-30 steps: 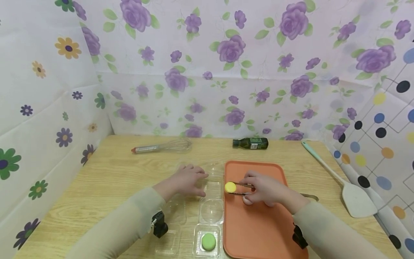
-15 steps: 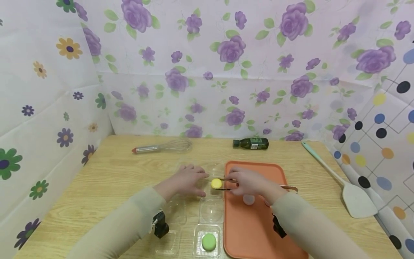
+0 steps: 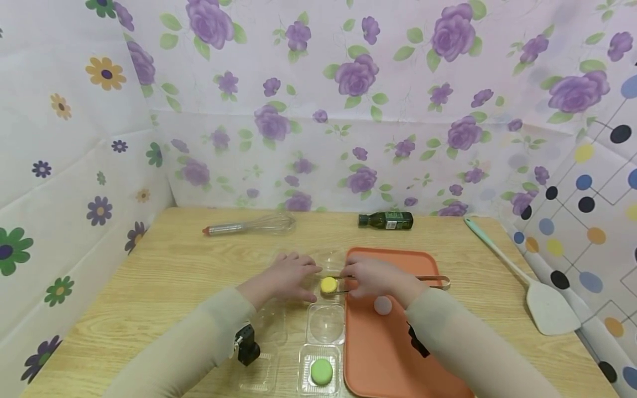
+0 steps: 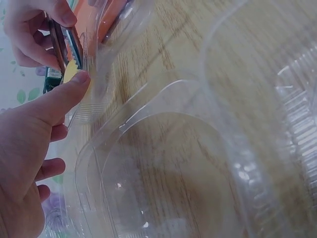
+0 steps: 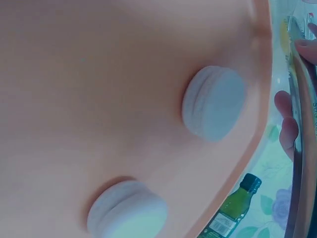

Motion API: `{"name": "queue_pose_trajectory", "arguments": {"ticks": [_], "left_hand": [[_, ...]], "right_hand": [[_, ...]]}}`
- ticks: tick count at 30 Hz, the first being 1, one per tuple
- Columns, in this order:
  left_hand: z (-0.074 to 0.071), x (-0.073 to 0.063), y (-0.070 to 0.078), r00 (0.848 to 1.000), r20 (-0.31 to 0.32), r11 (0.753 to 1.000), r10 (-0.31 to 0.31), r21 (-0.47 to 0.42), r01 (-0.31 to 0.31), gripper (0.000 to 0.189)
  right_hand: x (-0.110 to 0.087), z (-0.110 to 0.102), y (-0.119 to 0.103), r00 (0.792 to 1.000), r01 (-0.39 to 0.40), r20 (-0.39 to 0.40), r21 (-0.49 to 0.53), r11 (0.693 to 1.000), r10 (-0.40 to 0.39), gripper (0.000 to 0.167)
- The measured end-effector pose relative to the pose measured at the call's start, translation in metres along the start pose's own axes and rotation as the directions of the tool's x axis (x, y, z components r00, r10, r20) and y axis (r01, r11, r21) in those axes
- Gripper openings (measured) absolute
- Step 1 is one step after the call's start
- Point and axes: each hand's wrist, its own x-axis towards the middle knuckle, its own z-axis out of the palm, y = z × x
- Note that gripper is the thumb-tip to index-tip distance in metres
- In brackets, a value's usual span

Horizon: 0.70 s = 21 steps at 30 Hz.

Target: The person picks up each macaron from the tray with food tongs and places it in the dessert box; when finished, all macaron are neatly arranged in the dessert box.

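My right hand (image 3: 375,276) holds metal tongs (image 3: 433,279) with serrated tips. At the tips lies a yellow macaron (image 3: 328,285), low over or in a clear plastic box with a ribbed base; I cannot tell whether it touches the bottom. My left hand (image 3: 288,279) is beside that box with fingers spread; in the left wrist view its thumb lies by the box's edge, in front of the yellow macaron (image 4: 71,70). A green macaron (image 3: 322,371) sits in a nearer clear box (image 3: 304,381). Two pale macarons (image 5: 214,103) stand on the orange tray (image 3: 388,354).
More clear boxes (image 3: 256,370) stand left of the green macaron. Along the back lie a whisk (image 3: 251,225) and a dark green bottle (image 3: 385,220). A white spatula (image 3: 549,307) with a green handle end lies at the right. Patterned cloth hangs around the table.
My right hand has moved left from above the tray, bringing the tongs and yellow macaron to the clear box. A pale macaron on the tray has come into fuller view. My left hand has hardly moved.
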Motion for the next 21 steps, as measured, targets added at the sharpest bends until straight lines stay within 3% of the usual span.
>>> {"name": "queue_pose_trajectory", "arguments": {"ticks": [5, 12, 21], "left_hand": [[-0.0002, 0.0009, 0.0000, 1.000, 0.003, 1.000, -0.005, 0.009, 0.005, 0.075], [-0.0008, 0.0003, 0.0008, 1.000, 0.005, 1.000, -0.008, 0.001, 0.008, 0.075], [-0.0026, 0.0006, 0.0016, 1.000, 0.011, 1.000, -0.022, -0.017, 0.022, 0.075]], "right_hand": [[0.0050, -0.0022, -0.0005, 0.999, -0.003, 0.033, -0.047, 0.999, 0.004, 0.039], [0.0055, -0.0050, -0.0030, 0.997, -0.034, 0.071, -0.032, 0.999, 0.036, 0.038], [0.0035, -0.0055, -0.0035, 0.997, -0.034, 0.062, -0.015, 0.999, 0.035, 0.039]]}}
